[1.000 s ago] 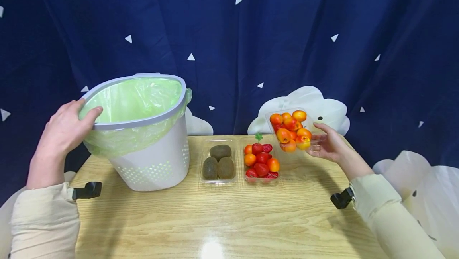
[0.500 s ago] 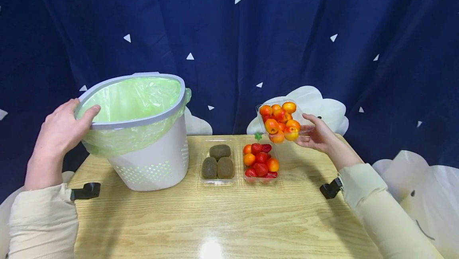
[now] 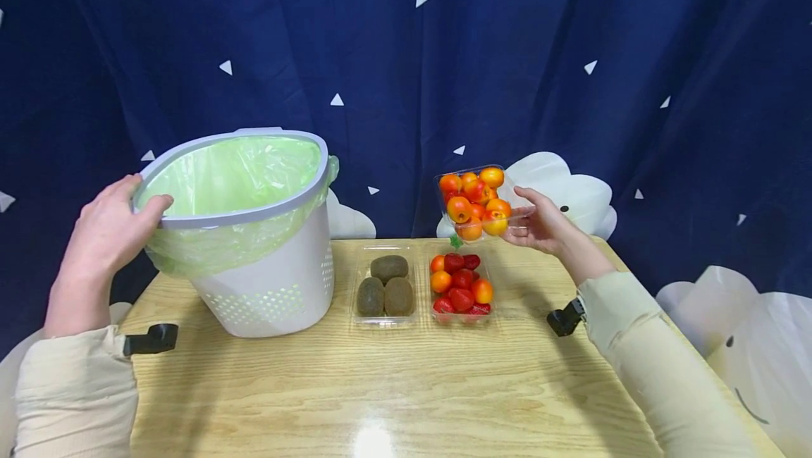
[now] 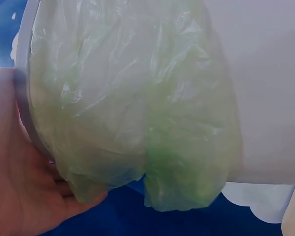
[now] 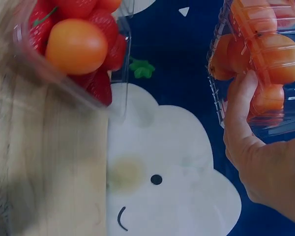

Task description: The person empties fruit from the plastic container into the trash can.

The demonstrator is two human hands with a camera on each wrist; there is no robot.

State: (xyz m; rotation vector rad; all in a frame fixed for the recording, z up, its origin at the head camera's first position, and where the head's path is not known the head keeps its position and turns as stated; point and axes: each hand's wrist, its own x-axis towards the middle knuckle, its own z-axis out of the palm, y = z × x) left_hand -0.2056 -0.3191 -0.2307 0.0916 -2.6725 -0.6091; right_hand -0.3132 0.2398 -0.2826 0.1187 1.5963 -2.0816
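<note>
"Right hand (image 3: 538,223) — what's it got?"

"Clear box (image 3: 510,195) of orange fruit (image 3: 474,190), pinched at its right side, thumb & fingers curled on the edge, held above the table (image 3: 406,380). Left hand (image 3: 111,222) grips the bin (image 3: 294,261) rim, thumb over the inside."

"Heavy?"

"Prob. light. Thin plastic, so it'd flex, maybe crack if squeezed. Fruit looks smooth — could roll w/ a tilt. Can't tell re: lid."

"Best hold?"

"Side wall, low, w/ fingers under, imo."

"Nearby?"

"Strawberry box (image 3: 462,318) below it, then kiwi box (image 3: 383,321) beside the bin."
</note>
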